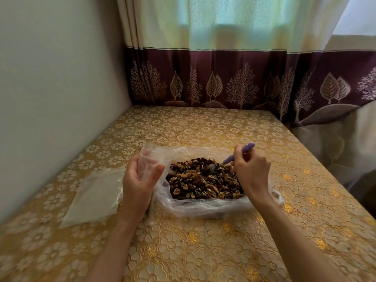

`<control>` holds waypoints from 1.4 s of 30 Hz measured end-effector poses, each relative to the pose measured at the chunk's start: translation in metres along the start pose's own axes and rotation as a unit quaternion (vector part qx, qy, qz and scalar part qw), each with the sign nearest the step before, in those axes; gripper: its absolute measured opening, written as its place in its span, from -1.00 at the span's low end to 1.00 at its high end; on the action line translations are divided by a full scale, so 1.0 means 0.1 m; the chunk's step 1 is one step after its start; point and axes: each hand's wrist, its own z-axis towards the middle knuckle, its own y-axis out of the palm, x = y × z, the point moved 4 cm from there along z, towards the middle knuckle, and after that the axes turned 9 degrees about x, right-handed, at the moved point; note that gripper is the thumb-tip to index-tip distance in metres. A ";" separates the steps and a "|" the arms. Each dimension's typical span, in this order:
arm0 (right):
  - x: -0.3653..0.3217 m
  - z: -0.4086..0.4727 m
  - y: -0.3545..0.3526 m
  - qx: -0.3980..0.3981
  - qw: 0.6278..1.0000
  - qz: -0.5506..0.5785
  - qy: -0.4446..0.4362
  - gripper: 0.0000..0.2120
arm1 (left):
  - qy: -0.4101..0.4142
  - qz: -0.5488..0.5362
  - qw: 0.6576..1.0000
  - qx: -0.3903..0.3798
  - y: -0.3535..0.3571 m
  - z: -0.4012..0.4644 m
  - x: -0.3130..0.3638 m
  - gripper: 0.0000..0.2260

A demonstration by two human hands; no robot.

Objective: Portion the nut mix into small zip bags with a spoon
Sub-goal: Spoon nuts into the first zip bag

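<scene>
**Scooping nuts for a little bag**

Head view: The nut mix [203, 180] sits in a big soft plastic bag [203, 206] in the middle of the desk [203, 251]. The right hand [252, 169], at 3 o'clock from the nuts, pinches a purple spoon [240, 153] with its bowl down in the nuts. The left hand [140, 180], at 9 o'clock, curls round a small zip bag [150, 159]. That bag looks thin, floppy and slippery, so hold it near its mouth. The nuts are light and may crumble. More bags [95, 196] lie farther left.
</scene>
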 end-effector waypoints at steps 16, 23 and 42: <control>0.30 -0.08 0.00 -0.017 0.931 0.213 0.295 -0.65 | -0.012 0.009 1.000 -0.016 0.03 -0.02 0.05 -0.17; 0.09 -0.01 -0.08 -0.023 0.924 0.264 0.275 -0.65 | -0.037 0.023 0.998 -0.037 0.03 -0.03 -0.01 -0.34; -0.92 -0.27 0.10 -0.201 0.937 0.279 -0.063 -0.85 | -0.036 0.006 0.998 -0.045 0.05 -0.03 0.00 -0.23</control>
